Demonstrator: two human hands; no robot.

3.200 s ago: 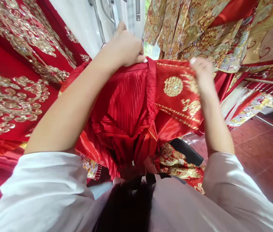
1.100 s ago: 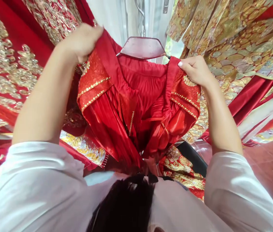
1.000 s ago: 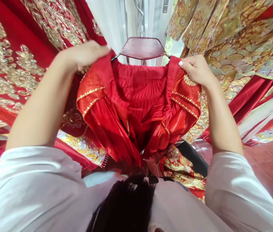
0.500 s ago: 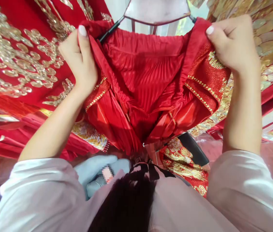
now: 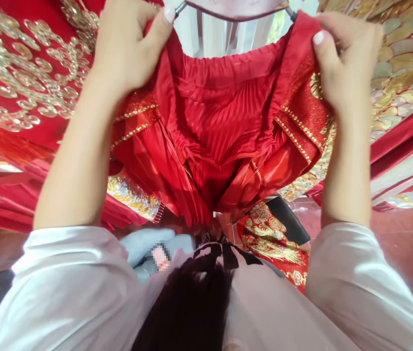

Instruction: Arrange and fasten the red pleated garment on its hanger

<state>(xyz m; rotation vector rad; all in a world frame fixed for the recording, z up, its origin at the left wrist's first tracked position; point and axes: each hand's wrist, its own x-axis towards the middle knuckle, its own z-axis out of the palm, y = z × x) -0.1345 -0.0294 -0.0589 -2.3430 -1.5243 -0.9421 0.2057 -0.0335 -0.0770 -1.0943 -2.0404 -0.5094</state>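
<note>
Red pleated garment (image 5: 224, 112), its lower folds lost in shadow, spans the centre, left hand (image 5: 129, 48) and right hand (image 5: 350, 58) each gripping an upper corner, fingers partly hidden. Above, the hanger (image 5: 235, 9) is cut off; below, a sleeve (image 5: 363, 278) overlaps gold-patterned cloth (image 5: 268, 239).

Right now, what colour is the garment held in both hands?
The garment is red with gold dotted lines, seen in the head view.
</note>
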